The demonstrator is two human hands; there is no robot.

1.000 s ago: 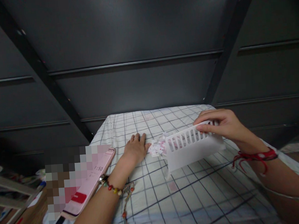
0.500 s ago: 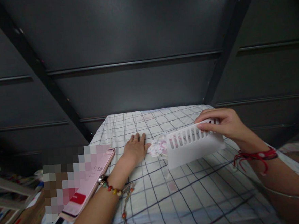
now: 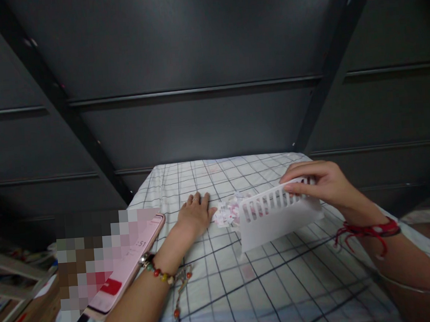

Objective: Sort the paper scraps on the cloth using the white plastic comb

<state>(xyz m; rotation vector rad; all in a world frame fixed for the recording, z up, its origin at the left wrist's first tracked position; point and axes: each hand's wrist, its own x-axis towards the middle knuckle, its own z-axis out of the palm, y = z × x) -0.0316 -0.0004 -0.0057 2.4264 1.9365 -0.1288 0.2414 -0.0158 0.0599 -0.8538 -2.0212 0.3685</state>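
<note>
Right hand (image 3: 325,180) clamped on one white slotted piece (image 3: 278,225); left hand (image 3: 195,216) flat, slightly splayed. One scrap pile (image 3: 226,213) between, partly blocked by piece. One phone (image 3: 134,265) at left.

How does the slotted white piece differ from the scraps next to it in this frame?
The slotted white piece is one broad item, while the scraps are many small bits. The slotted white piece is plain white; the scraps carry pinkish marks. The right hand grips the slotted white piece by its upper edge, whereas the scraps lie heaped on the checked cloth. Both are mostly pale.
</note>
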